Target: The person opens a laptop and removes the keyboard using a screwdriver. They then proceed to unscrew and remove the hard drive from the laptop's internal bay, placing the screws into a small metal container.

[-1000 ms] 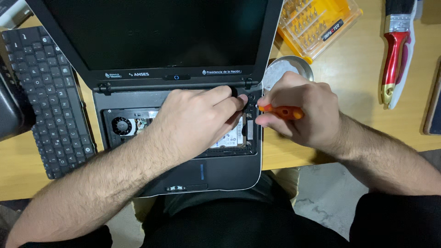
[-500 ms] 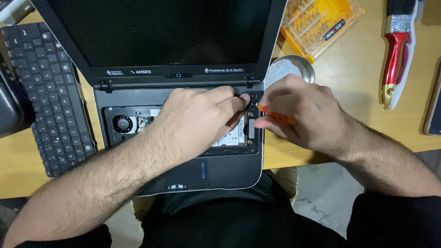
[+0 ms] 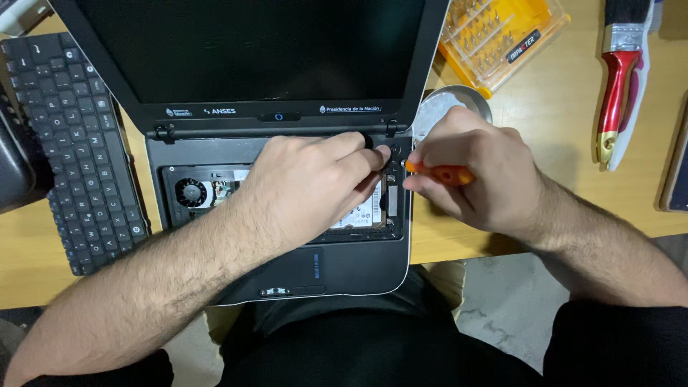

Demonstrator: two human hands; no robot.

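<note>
A small dark laptop (image 3: 337, 269) lies open at the desk's front edge with its keyboard removed, so a fan (image 3: 191, 192) and a drive show inside. My left hand (image 3: 315, 183) rests over the open bay, fingertips pinched at its right rear corner near the hinge. My right hand (image 3: 476, 172) holds an orange-handled screwdriver (image 3: 438, 173), with the tip pointing left at that same corner. The tip itself is hidden by my fingers.
The detached black keyboard (image 3: 68, 150) lies left of the laptop. Behind my right hand sits a round metal dish (image 3: 450, 102) and a yellow screwdriver-bit case (image 3: 502, 39). A red-handled brush (image 3: 622, 79) lies at the right. A dark object (image 3: 16, 161) is at the left edge.
My right hand has shifted slightly with the screwdriver at the laptop's right rear corner. My left hand stays over the bay.
</note>
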